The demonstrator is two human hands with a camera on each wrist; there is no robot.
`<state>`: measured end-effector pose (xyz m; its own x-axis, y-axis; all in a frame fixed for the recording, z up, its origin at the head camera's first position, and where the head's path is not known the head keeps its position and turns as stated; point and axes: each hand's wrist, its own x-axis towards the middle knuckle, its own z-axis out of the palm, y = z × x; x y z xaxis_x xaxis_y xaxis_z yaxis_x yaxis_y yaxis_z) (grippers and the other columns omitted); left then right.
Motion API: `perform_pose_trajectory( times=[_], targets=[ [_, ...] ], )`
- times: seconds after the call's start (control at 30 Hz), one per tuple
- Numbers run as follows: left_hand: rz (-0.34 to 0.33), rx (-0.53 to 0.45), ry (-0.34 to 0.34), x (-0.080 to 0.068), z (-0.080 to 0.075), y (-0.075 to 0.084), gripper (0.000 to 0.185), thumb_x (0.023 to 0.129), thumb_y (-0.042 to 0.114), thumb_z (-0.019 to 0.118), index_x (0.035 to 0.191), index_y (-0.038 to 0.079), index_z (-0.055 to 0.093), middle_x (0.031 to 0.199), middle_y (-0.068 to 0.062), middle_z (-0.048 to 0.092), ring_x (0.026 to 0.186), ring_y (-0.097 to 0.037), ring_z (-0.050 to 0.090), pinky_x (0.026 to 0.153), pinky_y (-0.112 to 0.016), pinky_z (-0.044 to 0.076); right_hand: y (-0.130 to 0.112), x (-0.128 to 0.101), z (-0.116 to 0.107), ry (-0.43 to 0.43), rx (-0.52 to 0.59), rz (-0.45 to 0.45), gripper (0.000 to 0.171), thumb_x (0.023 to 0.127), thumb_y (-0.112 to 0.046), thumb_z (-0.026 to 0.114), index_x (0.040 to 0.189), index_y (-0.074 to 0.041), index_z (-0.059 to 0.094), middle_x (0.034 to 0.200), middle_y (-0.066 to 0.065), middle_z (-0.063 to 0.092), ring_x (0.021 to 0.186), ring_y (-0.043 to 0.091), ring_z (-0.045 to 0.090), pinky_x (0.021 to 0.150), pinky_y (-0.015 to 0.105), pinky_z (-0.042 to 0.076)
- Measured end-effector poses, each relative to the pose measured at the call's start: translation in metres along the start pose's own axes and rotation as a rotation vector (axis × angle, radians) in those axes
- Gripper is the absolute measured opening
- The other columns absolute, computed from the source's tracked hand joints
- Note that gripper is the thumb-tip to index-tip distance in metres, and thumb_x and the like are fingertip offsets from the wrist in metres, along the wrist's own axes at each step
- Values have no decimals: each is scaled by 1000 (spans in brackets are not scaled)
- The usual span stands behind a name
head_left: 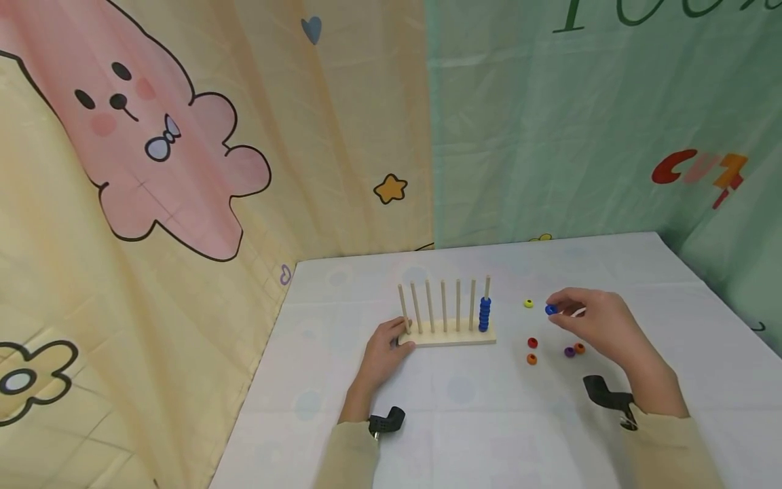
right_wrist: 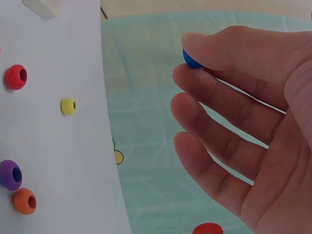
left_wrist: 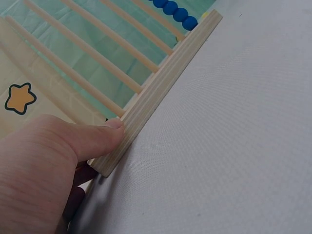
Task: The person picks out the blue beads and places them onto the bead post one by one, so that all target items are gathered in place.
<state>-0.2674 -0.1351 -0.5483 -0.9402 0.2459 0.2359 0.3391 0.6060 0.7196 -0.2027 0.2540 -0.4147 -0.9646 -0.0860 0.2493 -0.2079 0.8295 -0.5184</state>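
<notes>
Pinching a blue bead (head_left: 551,310) between thumb and forefinger, right hand (head_left: 601,329) hovers above the table (head_left: 464,407), right of the rack (head_left: 449,336). Bead: small, hard, smooth, likely light and slippery; best held by its rim, hole clear. Left hand (head_left: 383,353) grips the rack's left end, thumb on its edge. Blue stack (head_left: 485,314) on the rightmost peg. Loose beads: yellow (head_left: 528,303), red (head_left: 533,343), orange (head_left: 531,359), purple (head_left: 569,352).

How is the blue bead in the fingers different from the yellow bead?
The blue bead is pinched in the right hand, off the table; the yellow bead lies loose on the table. One is blue, the other yellow. The fingers half hide the blue one; the yellow one shows its hole. Both are small and round.
</notes>
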Motion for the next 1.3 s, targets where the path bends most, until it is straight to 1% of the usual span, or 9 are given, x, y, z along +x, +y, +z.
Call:
perform_pose_trajectory(
  times=[0.17, 0.43, 0.8, 1.0, 1.3],
  targets=[
    [-6, 5, 0, 0, 1, 0, 50, 82, 33, 67, 129, 23, 53, 134, 9, 42, 125, -14, 35, 100, -37, 33, -5, 3, 0, 27, 4, -34, 21, 78, -23, 73, 97, -21, 65, 85, -5, 64, 80, 17, 58, 64, 38, 52],
    [2, 3, 4, -1, 2, 0, 49, 82, 32, 67, 128, 22, 53, 133, 7, 43, 124, -17, 37, 99, -39, 33, -11, 7, 3, 46, 15, -45, 21, 77, -19, 73, 97, -19, 65, 87, -4, 63, 80, 17, 57, 69, 42, 52],
    [-2, -4, 5, -2, -2, 4, 48, 82, 28, 67, 128, 19, 54, 134, 6, 43, 125, -17, 36, 100, -40, 32, -22, 19, 6, 87, 23, -71, 19, 77, -19, 73, 94, -22, 65, 86, -9, 63, 77, 11, 57, 68, 38, 52],
    [-3, 8, 4, -2, -1, 3, 48, 82, 30, 67, 128, 22, 54, 134, 6, 43, 124, -17, 37, 100, -40, 33, -32, 25, 4, 105, 30, -101, 19, 77, -19, 73, 94, -23, 66, 85, -10, 62, 76, 9, 57, 67, 36, 52],
    [-7, 25, -1, 0, 0, 1, 48, 82, 33, 66, 128, 23, 53, 134, 8, 43, 125, -14, 36, 101, -38, 31, -48, 34, 7, 120, 50, -136, 21, 78, -20, 73, 97, -23, 65, 88, -10, 62, 76, 8, 56, 66, 33, 52]
  ],
)
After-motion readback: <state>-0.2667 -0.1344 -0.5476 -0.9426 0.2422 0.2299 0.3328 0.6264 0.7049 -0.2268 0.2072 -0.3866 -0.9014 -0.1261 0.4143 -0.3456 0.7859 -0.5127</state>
